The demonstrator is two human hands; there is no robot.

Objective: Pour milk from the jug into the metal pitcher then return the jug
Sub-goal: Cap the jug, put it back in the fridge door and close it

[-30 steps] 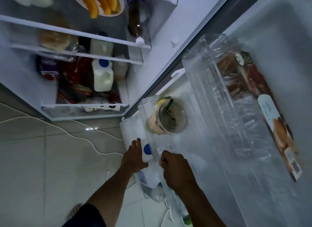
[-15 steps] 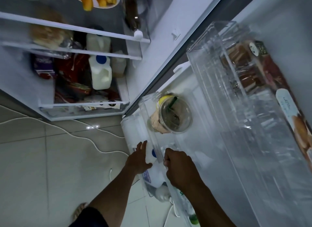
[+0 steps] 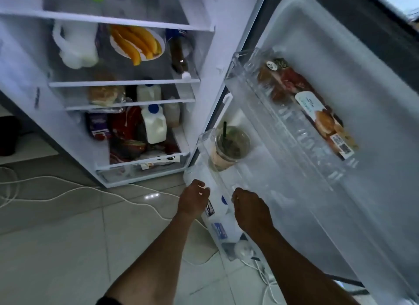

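1. The jug (image 3: 221, 218) is standing in the lower door shelf (image 3: 204, 150) of the open fridge (image 3: 213, 55). It is sitting between the two hands, near a lidded cup (image 3: 231, 145) with a straw that is sharing the same shelf.
2. The right hand (image 3: 249, 210) is reaching into the shelf from the door side. Its fingers are curling tight at the jug's shoulder, right beside the blue cap, and holding the jug there.
3. The left hand (image 3: 193, 200) is sitting at the outer side of the shelf with its fingers bent. The clear wall is blurring the contact, so I cannot tell whether it is gripping the jug, the shelf rim or nothing.
4. No milk is pouring here, and the metal pitcher is not showing anywhere in view. I am reading this as the jug at its home spot, so the step in hand is one end of the job: lifting the jug out, or settling it back in.
5. If the jug is coming out, the carry, the pour and the return are all still waiting. If it is going back, only letting go and closing the door are remaining.
6. The jug is standing upright, with its long axis running straight up and down. The cap is pointing up towards the camera and the base is pointing down at the floor (image 3: 68, 248). The printed label is facing outward, towards the left hand's side
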